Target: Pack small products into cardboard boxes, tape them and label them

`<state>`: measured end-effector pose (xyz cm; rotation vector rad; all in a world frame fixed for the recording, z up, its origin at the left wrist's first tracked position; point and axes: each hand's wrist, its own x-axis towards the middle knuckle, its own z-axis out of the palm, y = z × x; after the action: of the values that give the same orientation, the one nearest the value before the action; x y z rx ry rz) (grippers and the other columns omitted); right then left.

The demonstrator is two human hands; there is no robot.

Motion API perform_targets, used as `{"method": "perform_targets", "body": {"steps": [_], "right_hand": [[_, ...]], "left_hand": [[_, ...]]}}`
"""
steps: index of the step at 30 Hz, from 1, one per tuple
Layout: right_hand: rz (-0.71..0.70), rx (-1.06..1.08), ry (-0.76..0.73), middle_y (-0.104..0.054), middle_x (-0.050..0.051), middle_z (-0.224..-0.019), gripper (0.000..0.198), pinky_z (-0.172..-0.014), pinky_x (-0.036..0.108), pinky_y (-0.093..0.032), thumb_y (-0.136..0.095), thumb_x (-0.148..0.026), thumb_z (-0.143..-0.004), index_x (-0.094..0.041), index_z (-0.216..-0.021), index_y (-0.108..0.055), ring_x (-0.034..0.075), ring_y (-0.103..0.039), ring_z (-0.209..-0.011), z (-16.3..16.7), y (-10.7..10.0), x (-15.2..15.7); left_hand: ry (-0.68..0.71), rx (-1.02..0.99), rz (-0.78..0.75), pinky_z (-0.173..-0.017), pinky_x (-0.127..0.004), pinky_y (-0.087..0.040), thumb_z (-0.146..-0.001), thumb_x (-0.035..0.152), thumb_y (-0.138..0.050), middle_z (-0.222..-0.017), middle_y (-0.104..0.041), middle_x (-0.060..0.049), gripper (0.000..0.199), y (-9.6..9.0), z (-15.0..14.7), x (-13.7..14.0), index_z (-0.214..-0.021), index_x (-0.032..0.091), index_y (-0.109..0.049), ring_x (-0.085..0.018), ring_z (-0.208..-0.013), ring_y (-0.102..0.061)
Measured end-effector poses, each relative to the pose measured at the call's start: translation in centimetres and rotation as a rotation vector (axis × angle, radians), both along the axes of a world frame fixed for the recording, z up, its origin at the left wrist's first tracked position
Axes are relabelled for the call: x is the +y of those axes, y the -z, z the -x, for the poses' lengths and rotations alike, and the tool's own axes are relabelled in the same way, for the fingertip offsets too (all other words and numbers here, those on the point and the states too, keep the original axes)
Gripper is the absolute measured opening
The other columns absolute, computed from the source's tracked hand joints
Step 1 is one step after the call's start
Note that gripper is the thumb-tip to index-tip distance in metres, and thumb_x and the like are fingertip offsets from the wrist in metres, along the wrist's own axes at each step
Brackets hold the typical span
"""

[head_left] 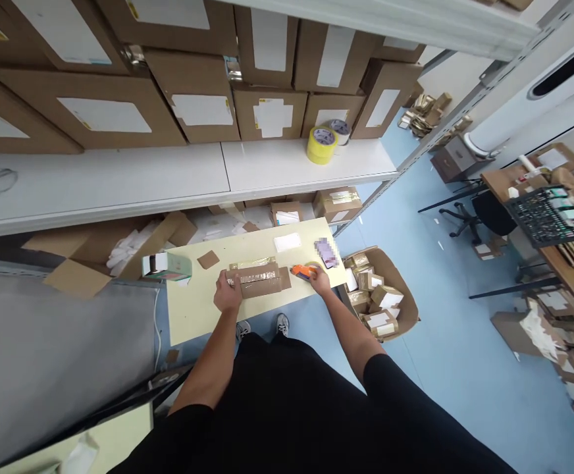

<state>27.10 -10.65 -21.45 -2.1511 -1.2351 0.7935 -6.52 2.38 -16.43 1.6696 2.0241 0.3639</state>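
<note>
A small brown cardboard box (260, 278) lies on the pale yellow table (193, 322), with shiny clear tape along its top. My left hand (228, 291) grips its left end, thumb on top and fingers partly hidden. An orange tape dispenser (303, 270) with dark parts is in my right hand (319, 279), closed around it just right of the box. Further right lies a phone (326, 253), its screen blurred out. White labels (287, 242) rest behind the box, and a loose brown cardboard piece (208, 259) lies to its left.
A green-and-white box (167, 266) stands at the table's left end. Beside the right end, a large carton (405, 283) holds several taped parcels. Above the table runs a shelf (168, 178) with cartons and tape rolls (320, 146). An open carton (84, 257) sits low at left.
</note>
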Motion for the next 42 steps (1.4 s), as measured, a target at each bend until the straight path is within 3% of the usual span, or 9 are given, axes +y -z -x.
{"method": "perform_targets", "body": {"steps": [3,6,14,16,20,26,30,37,42], "right_hand": [[0.112,-0.05,0.0,-0.068,0.016,-0.134,0.047,-0.115,0.055,-0.042,-0.072,-0.022,-0.079,-0.018,-0.125,-0.065,0.038,-0.057,-0.128,1.6,1.7,-0.3],[0.231,-0.162,0.037,-0.064,0.025,-0.137,0.048,-0.116,0.058,-0.037,-0.073,-0.027,-0.085,-0.012,-0.129,-0.062,0.043,-0.052,-0.133,3.1,2.4,0.4],[0.376,-0.097,0.049,-0.067,0.024,-0.131,0.046,-0.111,0.047,-0.043,-0.058,-0.039,-0.098,-0.007,-0.131,-0.056,0.036,-0.06,-0.128,1.7,0.1,2.4],[0.322,-0.013,0.093,-0.069,0.022,-0.124,0.05,-0.102,0.049,-0.05,-0.055,-0.046,-0.099,-0.009,-0.132,-0.056,0.036,-0.065,-0.117,2.1,-0.7,1.9],[0.018,0.248,0.145,-0.072,0.014,-0.119,0.067,-0.097,0.048,-0.055,-0.055,-0.065,-0.094,-0.015,-0.139,-0.054,0.033,-0.068,-0.109,5.3,-3.6,0.3],[-0.209,0.547,-0.019,-0.074,0.01,-0.122,0.067,-0.097,0.04,-0.056,-0.064,-0.065,-0.092,-0.022,-0.143,-0.057,0.028,-0.069,-0.109,13.0,-8.8,1.4],[-0.153,0.58,-0.096,-0.074,0.011,-0.118,0.066,-0.097,0.043,-0.056,-0.068,-0.064,-0.088,-0.02,-0.136,-0.062,0.029,-0.069,-0.107,15.4,-8.2,3.3],[-0.139,0.562,-0.207,-0.072,0.014,-0.128,0.072,-0.106,0.048,-0.052,-0.061,-0.064,-0.092,-0.018,-0.147,-0.056,0.031,-0.066,-0.118,14.0,-5.7,3.8],[-0.126,0.519,-0.217,-0.067,0.015,-0.14,0.091,-0.109,0.05,-0.051,-0.063,-0.063,-0.091,-0.019,-0.165,-0.034,0.033,-0.065,-0.124,13.9,-5.3,3.7]], "left_hand": [[0.017,-0.003,0.014,-0.095,-0.048,-0.056,-0.103,0.059,-0.043,-0.147,-0.06,-0.017,0.064,0.0,0.0,0.0,-0.157,0.025,-0.044,-0.036,-0.115,-0.069],[0.023,0.002,0.011,-0.094,-0.046,-0.056,-0.103,0.06,-0.044,-0.146,-0.061,-0.017,0.065,0.1,0.1,0.0,-0.157,0.024,-0.045,-0.035,-0.112,-0.07],[0.019,0.055,-0.02,-0.091,-0.04,-0.055,-0.106,0.054,-0.042,-0.142,-0.065,-0.016,0.058,0.1,-0.2,-0.3,-0.154,0.024,-0.048,-0.032,-0.109,-0.071],[0.02,0.049,-0.032,-0.09,-0.039,-0.054,-0.106,0.052,-0.042,-0.142,-0.065,-0.016,0.056,0.1,-0.2,-0.3,-0.153,0.023,-0.049,-0.032,-0.11,-0.071],[0.019,0.025,-0.055,-0.09,-0.039,-0.054,-0.107,0.049,-0.042,-0.142,-0.065,-0.016,0.055,0.2,-0.1,-0.5,-0.154,0.022,-0.049,-0.032,-0.108,-0.072],[0.023,-0.019,-0.052,-0.093,-0.039,-0.053,-0.107,0.045,-0.041,-0.142,-0.065,-0.017,0.054,0.2,0.0,-0.6,-0.155,0.022,-0.049,-0.032,-0.113,-0.071],[0.013,-0.039,-0.045,-0.093,-0.039,-0.054,-0.108,0.044,-0.039,-0.145,-0.063,-0.017,0.054,0.3,0.1,-0.8,-0.156,0.022,-0.047,-0.031,-0.112,-0.071],[0.005,-0.12,-0.062,-0.102,-0.043,-0.052,-0.108,0.046,-0.033,-0.149,-0.061,-0.015,0.055,0.9,0.5,-1.1,-0.157,0.024,-0.047,-0.032,-0.122,-0.067],[0.026,-0.237,-0.148,-0.115,-0.049,-0.046,-0.103,0.044,-0.05,-0.158,-0.051,-0.016,0.061,-0.1,1.0,-1.0,-0.16,0.022,-0.041,-0.032,-0.143,-0.053]]}}
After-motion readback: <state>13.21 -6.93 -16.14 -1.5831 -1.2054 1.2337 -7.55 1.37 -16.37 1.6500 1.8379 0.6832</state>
